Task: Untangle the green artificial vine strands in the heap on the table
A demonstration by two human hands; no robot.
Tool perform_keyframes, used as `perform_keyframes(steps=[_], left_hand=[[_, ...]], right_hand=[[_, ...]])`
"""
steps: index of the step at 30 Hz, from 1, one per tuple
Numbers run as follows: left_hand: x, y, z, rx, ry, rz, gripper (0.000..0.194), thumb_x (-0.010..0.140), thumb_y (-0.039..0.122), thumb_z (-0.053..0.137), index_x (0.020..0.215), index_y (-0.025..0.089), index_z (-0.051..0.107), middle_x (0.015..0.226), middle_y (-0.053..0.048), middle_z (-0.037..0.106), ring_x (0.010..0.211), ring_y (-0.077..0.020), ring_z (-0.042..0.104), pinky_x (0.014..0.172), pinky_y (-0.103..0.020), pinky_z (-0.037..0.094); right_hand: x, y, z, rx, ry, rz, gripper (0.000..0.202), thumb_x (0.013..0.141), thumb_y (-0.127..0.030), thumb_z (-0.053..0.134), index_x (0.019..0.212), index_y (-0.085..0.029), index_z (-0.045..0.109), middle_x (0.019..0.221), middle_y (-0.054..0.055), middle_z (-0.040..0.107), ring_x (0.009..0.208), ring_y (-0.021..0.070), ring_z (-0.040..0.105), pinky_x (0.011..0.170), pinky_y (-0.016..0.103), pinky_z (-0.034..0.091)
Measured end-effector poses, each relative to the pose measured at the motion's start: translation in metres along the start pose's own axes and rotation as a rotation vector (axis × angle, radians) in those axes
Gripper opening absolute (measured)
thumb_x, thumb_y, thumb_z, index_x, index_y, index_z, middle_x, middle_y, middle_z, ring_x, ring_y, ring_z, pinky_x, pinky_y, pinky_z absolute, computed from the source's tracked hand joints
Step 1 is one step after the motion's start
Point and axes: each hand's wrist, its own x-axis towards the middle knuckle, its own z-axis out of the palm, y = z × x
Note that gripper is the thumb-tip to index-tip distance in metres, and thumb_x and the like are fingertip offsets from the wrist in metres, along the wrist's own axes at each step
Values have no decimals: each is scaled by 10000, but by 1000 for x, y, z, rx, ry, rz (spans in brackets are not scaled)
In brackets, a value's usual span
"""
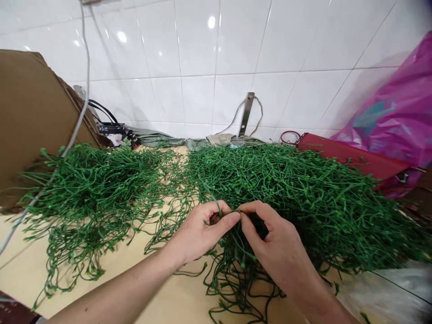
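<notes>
Thin green artificial plant stems with small forked tips lie in a large heap [303, 193] in front of my hands and to the right. My left hand [199, 234] is closed, thumb against fingers, on a thin green stem [218, 206]. Touching it at the fingertips, my right hand [278, 236] pinches the same spot; the fingers hide most of what is there. Below both hands hangs a tangle of stems [243, 288], its curled ends lying on the yellowish table [182, 299].
A second heap of green stems [97, 180] lies left, beside a brown cardboard box [30, 121]. A pale cable [84, 81] crosses in front of the box. At the back right are a red bag [351, 155] and a pink plastic bag [398, 112]. White tiles [199, 49] line the wall.
</notes>
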Motion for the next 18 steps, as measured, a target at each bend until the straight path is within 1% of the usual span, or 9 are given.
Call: perform_keyframes(steps=[2,4,7,9,11,13,15,16,18], left_hand=[[0,-2,0,87,8,63,377,965,473,512,717,188,500,659,49,378,632,-117,351,575,-270,264],[0,-1,0,168,29,123,364,992,425,476,718,186,503,687,38,431,677,-126,405,616,-271,299],[0,4,-1,277,56,182,345,1014,372,439,729,189,503,725,25,498,721,-137,460,658,-275,325],[-1,6,-1,327,60,197,364,1019,365,429,700,193,460,715,25,488,709,-139,459,649,-281,318],[-1,8,0,346,47,196,395,1022,368,420,666,199,400,681,30,443,675,-138,433,628,-288,299],[-2,9,2,356,24,203,411,1024,355,411,647,204,348,650,36,388,644,-138,398,613,-299,275],[-5,10,4,369,-1,223,405,1020,320,406,643,207,313,642,37,358,634,-139,375,609,-310,255],[-6,11,5,372,-5,235,399,1017,302,406,643,208,300,640,37,348,631,-139,367,608,-313,248],[-10,15,5,354,15,260,396,1013,285,404,644,210,282,639,38,340,624,-137,355,605,-315,242]], right_hand=[[1,-3,-2,116,-64,95,145,889,-302,538,847,-233,659,770,-2,704,704,153,647,627,261,497],[3,-5,-4,235,-137,168,176,893,-363,553,851,-226,655,765,3,710,709,155,654,646,257,522],[5,-4,-6,336,-205,187,209,894,-414,584,855,-218,644,786,11,713,728,160,659,668,260,542],[5,-2,-7,320,-207,167,189,908,-393,580,844,-222,630,765,3,700,696,154,646,626,252,533],[4,0,-7,213,-172,113,139,928,-331,560,843,-233,609,723,-14,679,638,146,619,566,245,500],[2,1,-6,28,-94,-16,128,950,-262,525,841,-241,588,711,-17,664,633,151,604,586,262,480],[0,4,-6,-167,-21,-198,191,979,-214,472,812,-240,560,713,-7,646,659,162,596,656,292,467],[0,6,-7,-249,-8,-275,226,993,-200,444,794,-238,545,710,0,635,671,167,592,690,305,459],[3,14,-14,-399,16,-344,280,1008,-204,410,748,-239,509,662,4,595,645,178,568,675,316,431]])
